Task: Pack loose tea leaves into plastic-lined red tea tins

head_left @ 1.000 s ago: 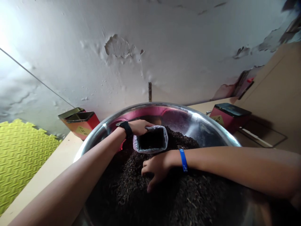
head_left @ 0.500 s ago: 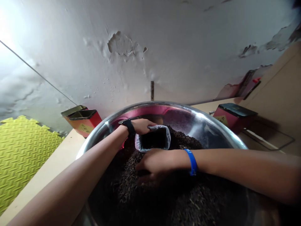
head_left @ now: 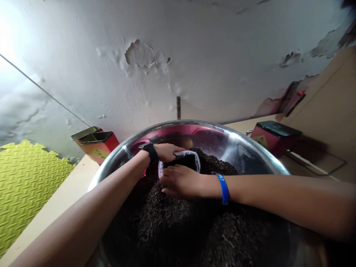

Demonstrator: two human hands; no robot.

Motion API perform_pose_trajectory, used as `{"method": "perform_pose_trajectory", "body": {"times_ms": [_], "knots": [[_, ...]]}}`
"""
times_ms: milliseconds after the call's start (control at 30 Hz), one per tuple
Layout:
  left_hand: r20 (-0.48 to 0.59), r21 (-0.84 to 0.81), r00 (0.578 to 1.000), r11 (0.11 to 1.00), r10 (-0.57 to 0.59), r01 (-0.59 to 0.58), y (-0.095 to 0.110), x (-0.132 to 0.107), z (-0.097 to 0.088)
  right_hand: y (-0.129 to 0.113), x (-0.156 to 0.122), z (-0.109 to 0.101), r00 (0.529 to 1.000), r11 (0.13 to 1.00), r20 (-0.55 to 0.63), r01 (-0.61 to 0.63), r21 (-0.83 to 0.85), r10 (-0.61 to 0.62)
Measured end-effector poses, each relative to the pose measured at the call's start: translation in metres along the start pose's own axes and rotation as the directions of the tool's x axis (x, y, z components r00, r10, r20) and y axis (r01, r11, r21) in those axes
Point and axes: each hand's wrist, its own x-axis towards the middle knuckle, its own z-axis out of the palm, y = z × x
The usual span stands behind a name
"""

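A clear plastic bag (head_left: 180,162) stands open in a heap of dark loose tea leaves (head_left: 178,222), which fills a large steel bowl (head_left: 191,125). My left hand (head_left: 167,152), with a black watch on its wrist, holds the far rim of the bag. My right hand (head_left: 180,181), wearing a blue wristband, wraps the near side of the bag and hides most of its lower part. Both forearms reach across the bowl's rim.
A red tin with a gold lid (head_left: 97,147) stands on the cream table (head_left: 57,207) left of the bowl, and a pink tin with a dark lid (head_left: 274,136) stands to the right. A yellow-green foam mat (head_left: 27,181) lies left, below a peeling white wall (head_left: 83,63).
My right hand has moved up out of the tea onto the bag's near side. The bag's opening now shows less. The left hand still grips the far rim.
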Motion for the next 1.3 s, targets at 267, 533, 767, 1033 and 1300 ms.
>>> {"method": "perform_pose_trajectory", "body": {"times_ms": [267,533,767,1033,1300], "knots": [[-0.009,0.021,1.000,0.999,0.025,-0.025,-0.010,0.005,0.002,0.003,0.001,0.000,0.999,1.000,-0.050,0.006,-0.025,-0.007],[-0.231,0.084,0.971,0.993,-0.065,0.087,-0.020,0.005,-0.005,0.006,0.006,-0.009,0.997,0.999,-0.071,-0.023,-0.042,0.020],[-0.355,0.025,0.902,0.962,-0.247,0.273,-0.043,0.005,-0.010,0.016,0.008,-0.019,0.980,0.992,-0.197,-0.063,-0.112,0.040],[-0.321,-0.051,0.862,0.916,-0.392,0.397,-0.062,0.002,-0.005,0.038,0.008,-0.026,0.975,0.970,-0.166,-0.178,-0.168,0.150],[-0.318,0.062,0.881,0.920,-0.350,0.388,-0.060,0.002,-0.006,0.037,0.007,-0.027,0.955,0.960,-0.199,-0.250,-0.127,0.222]]}}
